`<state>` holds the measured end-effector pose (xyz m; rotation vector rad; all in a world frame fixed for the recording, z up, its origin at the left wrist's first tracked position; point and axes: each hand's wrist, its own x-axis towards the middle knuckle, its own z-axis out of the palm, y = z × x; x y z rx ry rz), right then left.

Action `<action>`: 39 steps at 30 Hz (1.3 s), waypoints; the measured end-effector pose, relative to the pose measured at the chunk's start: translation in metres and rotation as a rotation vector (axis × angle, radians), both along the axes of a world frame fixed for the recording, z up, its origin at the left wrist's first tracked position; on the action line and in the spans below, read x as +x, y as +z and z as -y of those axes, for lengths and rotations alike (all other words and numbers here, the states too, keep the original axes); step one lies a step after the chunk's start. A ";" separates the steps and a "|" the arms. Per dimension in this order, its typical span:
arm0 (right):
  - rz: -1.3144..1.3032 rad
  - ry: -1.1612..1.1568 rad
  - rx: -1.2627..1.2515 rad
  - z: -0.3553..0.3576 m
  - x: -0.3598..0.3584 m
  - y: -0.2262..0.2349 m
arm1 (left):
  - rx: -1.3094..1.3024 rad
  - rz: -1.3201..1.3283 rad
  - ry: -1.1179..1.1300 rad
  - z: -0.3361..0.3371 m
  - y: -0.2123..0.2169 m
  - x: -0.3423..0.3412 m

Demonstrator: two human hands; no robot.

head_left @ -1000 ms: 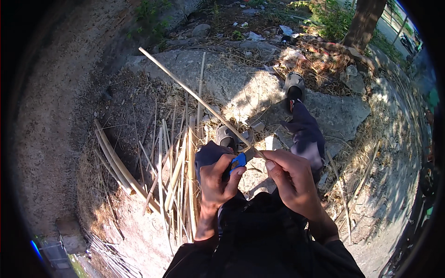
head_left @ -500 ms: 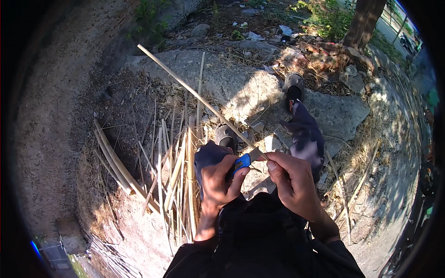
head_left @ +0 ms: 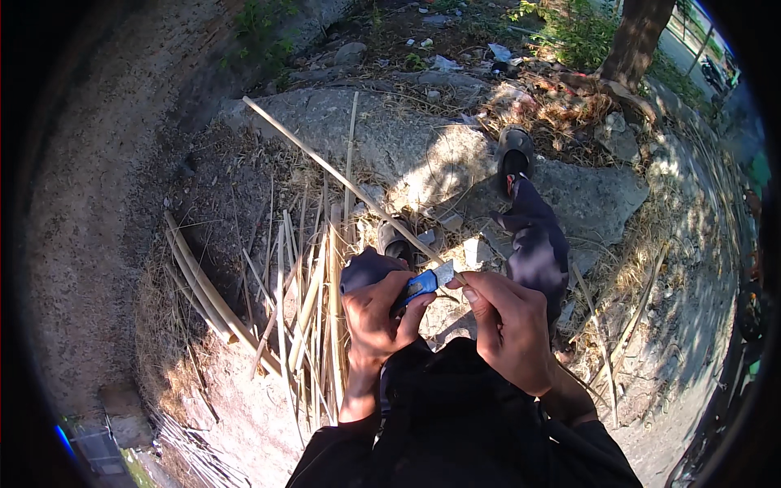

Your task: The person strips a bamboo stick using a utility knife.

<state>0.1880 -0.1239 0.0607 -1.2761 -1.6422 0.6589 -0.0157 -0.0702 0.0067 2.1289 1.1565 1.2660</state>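
Low in the middle of the view, my left hand is closed round a blue utility knife. Its short wide blade points right and lies against a long, thin bamboo stick. That stick slants from the upper left down to my right hand, whose thumb and fingers pinch its near end close beside the blade. The fingers hide the stick's tip. Both hands are in front of my body, a small gap apart.
A bundle of split bamboo lies left of my legs, with thicker curved pieces further left. Flat rocks and dry grass lie ahead, below a tree trunk. More sticks rest on the ground at right.
The stick's far end has dipped a little. The knife has turned slightly, showing more of its blue handle and blade face, and my right hand has shifted slightly down.
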 end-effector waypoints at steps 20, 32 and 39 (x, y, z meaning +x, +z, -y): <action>-0.056 -0.041 0.095 0.002 0.000 -0.004 | 0.215 -0.135 0.053 -0.019 0.005 -0.003; -0.054 -0.131 0.074 0.006 -0.002 0.001 | 0.082 -0.160 0.101 -0.013 0.013 0.004; -0.031 -0.110 0.039 0.009 0.000 0.001 | 0.148 -0.122 0.136 -0.012 0.003 0.007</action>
